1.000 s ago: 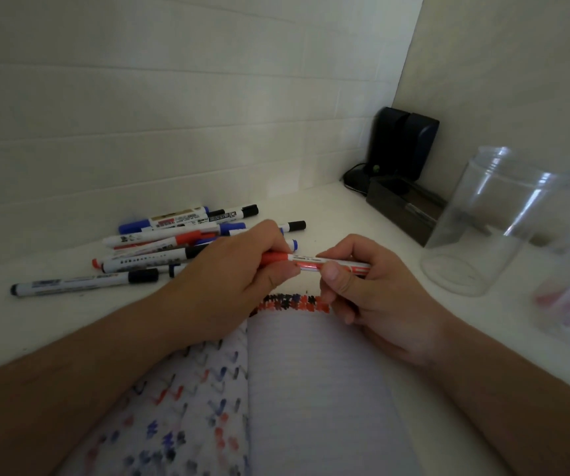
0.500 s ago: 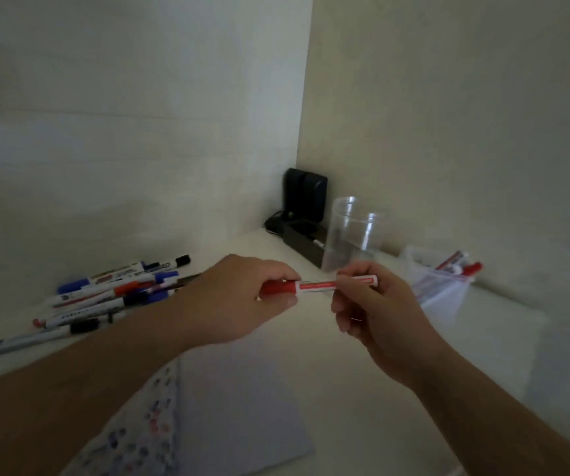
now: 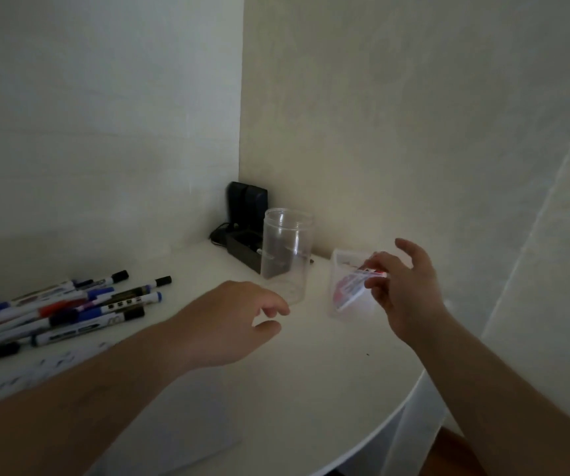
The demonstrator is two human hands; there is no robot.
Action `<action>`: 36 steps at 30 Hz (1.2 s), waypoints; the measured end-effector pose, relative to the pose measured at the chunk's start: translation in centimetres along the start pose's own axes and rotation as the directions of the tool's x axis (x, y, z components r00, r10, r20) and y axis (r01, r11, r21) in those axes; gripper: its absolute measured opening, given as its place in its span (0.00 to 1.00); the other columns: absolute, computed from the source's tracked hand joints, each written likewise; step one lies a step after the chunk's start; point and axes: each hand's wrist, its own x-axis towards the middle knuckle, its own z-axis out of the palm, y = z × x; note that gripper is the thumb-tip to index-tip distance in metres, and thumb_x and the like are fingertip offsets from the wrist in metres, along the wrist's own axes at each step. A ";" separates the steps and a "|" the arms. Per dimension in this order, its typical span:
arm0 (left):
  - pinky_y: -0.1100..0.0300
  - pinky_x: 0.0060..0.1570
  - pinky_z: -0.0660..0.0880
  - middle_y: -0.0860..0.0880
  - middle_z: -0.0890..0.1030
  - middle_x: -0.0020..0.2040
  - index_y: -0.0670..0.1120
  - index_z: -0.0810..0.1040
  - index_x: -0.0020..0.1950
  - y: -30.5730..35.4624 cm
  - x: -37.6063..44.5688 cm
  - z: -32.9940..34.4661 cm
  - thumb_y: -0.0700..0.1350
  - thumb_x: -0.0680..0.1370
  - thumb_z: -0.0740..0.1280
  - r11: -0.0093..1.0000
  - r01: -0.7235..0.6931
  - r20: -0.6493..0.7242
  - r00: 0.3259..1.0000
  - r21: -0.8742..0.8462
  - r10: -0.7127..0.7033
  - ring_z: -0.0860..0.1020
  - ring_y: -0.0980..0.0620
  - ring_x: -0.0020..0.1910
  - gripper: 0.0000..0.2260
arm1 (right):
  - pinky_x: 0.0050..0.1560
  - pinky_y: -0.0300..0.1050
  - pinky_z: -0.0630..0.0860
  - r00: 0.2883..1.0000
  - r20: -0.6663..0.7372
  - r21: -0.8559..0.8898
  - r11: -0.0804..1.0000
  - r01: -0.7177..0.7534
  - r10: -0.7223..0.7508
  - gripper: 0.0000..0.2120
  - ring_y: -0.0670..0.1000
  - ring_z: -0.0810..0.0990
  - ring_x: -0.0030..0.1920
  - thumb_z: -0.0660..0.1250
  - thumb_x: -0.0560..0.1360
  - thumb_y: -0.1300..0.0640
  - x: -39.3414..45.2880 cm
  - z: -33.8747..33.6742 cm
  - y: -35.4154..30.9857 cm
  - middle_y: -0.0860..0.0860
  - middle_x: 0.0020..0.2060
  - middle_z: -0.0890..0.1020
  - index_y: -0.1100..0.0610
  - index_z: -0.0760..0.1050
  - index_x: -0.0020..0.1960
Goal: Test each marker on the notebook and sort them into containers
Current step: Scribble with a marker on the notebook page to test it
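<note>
Pile of markers (image 3: 60,314) sits far left on the worktop (image 3: 311,389), then the left hand (image 3: 239,321) hovering loose-fingered holding nothing, an empty clear jar (image 3: 287,252), and over at the small clear container (image 3: 348,290) the right hand (image 3: 403,286) pinching a red marker (image 3: 374,273) above its opening.

We see a heap of capped markers (image 3: 63,312) lying flat and crisscrossed on the tabletop at left, white barrels with blue, black and red caps. A tall clear jar (image 3: 286,254) stands upright near the corner. Just right of it, a clear tub (image 3: 345,286) holds red markers (image 3: 347,286), leaning. The notebook (image 3: 160,424) lies open nearest us.
</note>
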 end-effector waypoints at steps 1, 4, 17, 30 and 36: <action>0.64 0.50 0.72 0.65 0.78 0.51 0.66 0.78 0.60 -1.0 -0.7 -0.3 0.59 0.79 0.66 0.999 0.031 0.019 0.999 0.020 -0.032 0.75 0.64 0.51 0.11 | 0.35 0.43 0.75 1.000 0.009 -0.019 1.000 0.019 -0.019 0.17 0.52 0.79 0.31 0.67 0.80 0.62 -0.3 0.7 0.3 0.57 0.42 0.85 0.46 0.73 0.64; 0.63 0.52 0.75 0.63 0.78 0.52 0.65 0.79 0.60 -4.6 -3.2 -1.4 0.56 0.80 0.66 0.992 0.117 0.056 0.991 0.051 -0.119 0.76 0.65 0.50 0.10 | 0.31 0.45 0.71 0.986 0.160 -0.125 0.990 0.071 -0.050 0.13 0.53 0.75 0.29 0.66 0.79 0.66 -2.3 3.7 1.7 0.58 0.36 0.81 0.52 0.76 0.60; 0.55 0.56 0.75 0.55 0.82 0.55 0.58 0.82 0.59 -18.1 -12.1 -5.4 0.54 0.79 0.68 0.822 0.441 -0.230 0.896 0.360 -0.380 0.76 0.55 0.52 0.10 | 0.36 0.35 0.79 0.591 0.799 -0.477 0.716 0.509 0.112 0.08 0.43 0.82 0.35 0.72 0.79 0.52 -8.4 23.8 10.0 0.44 0.43 0.83 0.42 0.79 0.57; 0.50 0.53 0.70 0.52 0.81 0.52 0.54 0.79 0.53 -16.4 -11.7 -4.2 0.61 0.80 0.60 0.740 0.365 -0.372 0.913 0.565 -0.166 0.76 0.48 0.51 0.14 | 0.47 0.43 0.78 0.511 0.859 -0.449 0.436 0.780 -0.029 0.19 0.45 0.77 0.39 0.69 0.80 0.50 -8.6 23.5 12.0 0.44 0.36 0.78 0.36 0.75 0.68; 0.54 0.55 0.74 0.55 0.82 0.55 0.52 0.77 0.64 -13.5 -11.3 -4.0 0.57 0.77 0.72 0.973 0.034 -0.569 0.815 0.228 0.105 0.78 0.54 0.52 0.17 | 0.45 0.44 0.79 0.480 0.866 -0.342 0.530 0.776 -0.144 0.06 0.45 0.82 0.41 0.73 0.77 0.48 -8.9 23.4 12.0 0.45 0.40 0.85 0.43 0.84 0.53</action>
